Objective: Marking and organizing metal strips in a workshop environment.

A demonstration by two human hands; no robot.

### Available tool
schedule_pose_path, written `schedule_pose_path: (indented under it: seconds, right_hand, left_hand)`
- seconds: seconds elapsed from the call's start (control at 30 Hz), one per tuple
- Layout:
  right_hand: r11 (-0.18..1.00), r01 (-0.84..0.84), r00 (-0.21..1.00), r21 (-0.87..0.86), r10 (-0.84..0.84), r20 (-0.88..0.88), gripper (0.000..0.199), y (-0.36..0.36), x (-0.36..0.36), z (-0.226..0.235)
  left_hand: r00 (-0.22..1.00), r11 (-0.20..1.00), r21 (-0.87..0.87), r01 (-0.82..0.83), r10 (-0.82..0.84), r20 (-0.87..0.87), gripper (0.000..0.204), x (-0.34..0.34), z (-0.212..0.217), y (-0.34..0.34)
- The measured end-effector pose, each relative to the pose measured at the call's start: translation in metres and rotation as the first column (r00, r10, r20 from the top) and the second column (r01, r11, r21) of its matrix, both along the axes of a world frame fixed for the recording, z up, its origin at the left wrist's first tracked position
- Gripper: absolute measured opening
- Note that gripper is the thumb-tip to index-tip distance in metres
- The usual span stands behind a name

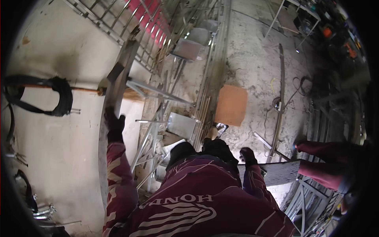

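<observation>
Left hand [115, 125], gloved, gripped the wooden post [118, 85] against the wall [59, 138]. Right hand [248, 155], gloved, rested on a grey plank [278, 173]; couldn't tell whether its fingers were closed. No containers were discernible.

The concrete floor [256, 63] is grey, stained and dusty. On it lie an orange board [231, 105], a long curved bar [281, 91] with cables [298, 85] looped beside it, and a pale metal strip [262, 141] near the bar's lower end. Long steel rods [211, 79] run along the floor's left side, just left of the board.
</observation>
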State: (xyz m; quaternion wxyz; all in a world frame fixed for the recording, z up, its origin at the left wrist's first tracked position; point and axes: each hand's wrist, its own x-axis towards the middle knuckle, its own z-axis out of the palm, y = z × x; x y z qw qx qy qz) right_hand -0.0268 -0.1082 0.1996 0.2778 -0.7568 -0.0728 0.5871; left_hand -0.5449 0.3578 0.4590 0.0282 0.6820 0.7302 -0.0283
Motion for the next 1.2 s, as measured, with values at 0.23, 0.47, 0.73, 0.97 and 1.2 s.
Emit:
schedule_pose_path:
  seconds: [0.23,0.47,0.73,0.97,1.2]
  right_hand:
    - [0.842,0.432,0.89,0.324,-0.457,0.001,0.027,0.101,0.112,0.027]
    - [0.918,0.397,0.915,0.006,-0.396,0.074,0.027,0.064,0.089,-0.01]
    - [0.948,-0.2,0.869,0.249,0.054,0.492,0.022,0.077,0.056,-0.031]
    - [0.979,0.201,0.968,-0.045,-0.192,0.16,0.017,0.227,0.135,0.011]
    - [0.495,0.86,0.506,0.128,-0.792,-0.341,0.011,0.394,0.286,0.023]
  left_hand:
    - [0.985,0.99,0.006,-0.138,0.138,-0.1,0.094,0.021,-0.001,-0.002]
    - [0.838,0.845,0.429,0.319,-0.463,0.289,0.042,0.142,-0.003,0.033]
    - [0.462,0.602,-0.072,0.795,-0.525,0.715,0.03,0.325,-0.066,0.143]
    - [0.314,0.453,0.007,0.891,-0.629,0.711,0.032,0.461,-0.096,0.297]
    - [0.233,0.35,0.043,0.936,-0.706,0.668,0.032,0.601,-0.056,0.422]
